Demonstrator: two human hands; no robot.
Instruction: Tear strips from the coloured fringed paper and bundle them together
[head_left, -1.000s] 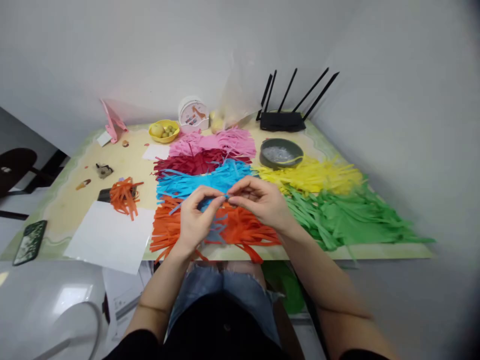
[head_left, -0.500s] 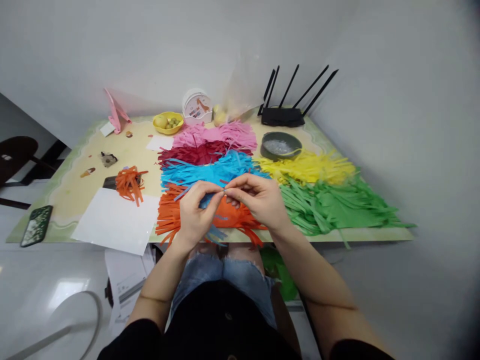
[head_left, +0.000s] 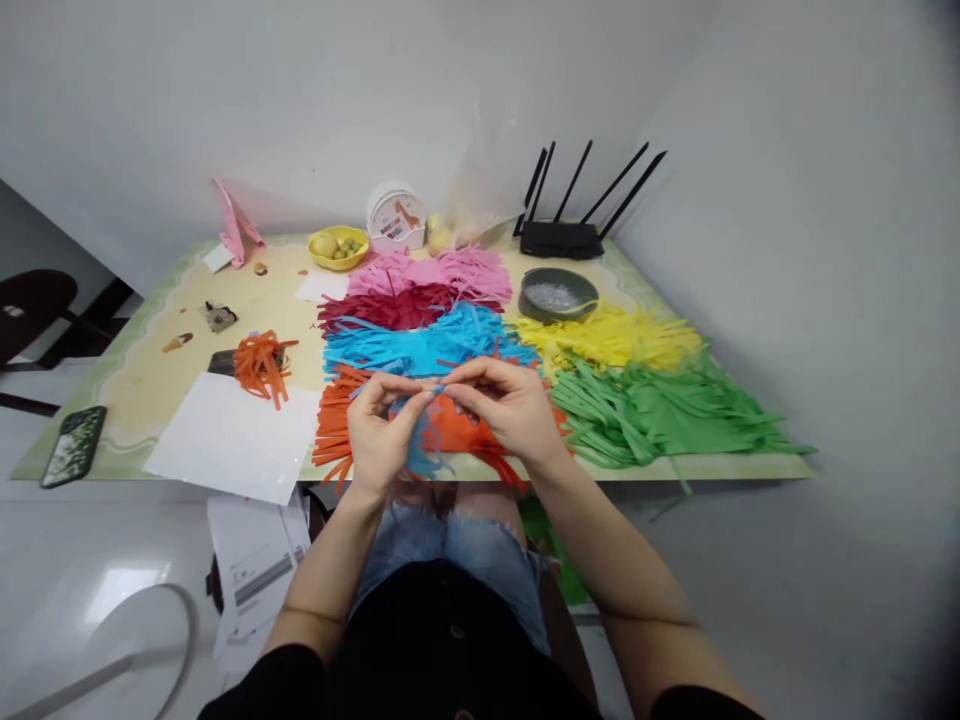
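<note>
My left hand (head_left: 381,428) and my right hand (head_left: 511,402) meet above the orange fringed bundle (head_left: 336,420), thumbs and fingertips closed in a pinch. Between them shows a small bit of a blue strip (head_left: 437,389), gripped from both sides. Pale blue strands (head_left: 421,458) hang below my left hand over the orange pieces. Just beyond my fingers lies a bright blue fringed bundle (head_left: 424,348). Yellow (head_left: 630,338) and green (head_left: 694,405) fringed bundles rest to the right of my right hand.
Dark red (head_left: 405,306) and pink (head_left: 426,271) bundles lie farther back. A grey bowl (head_left: 559,308) with clear bits and a black router (head_left: 561,239) stand back right. Left are white paper (head_left: 232,435), a phone (head_left: 73,446), an orange tuft (head_left: 262,365) and a yellow fruit bowl (head_left: 339,262).
My left hand has shifted slightly left and down, and more of the blue strip shows between my fingertips. My right hand keeps its pinch. The view has moved a little.
</note>
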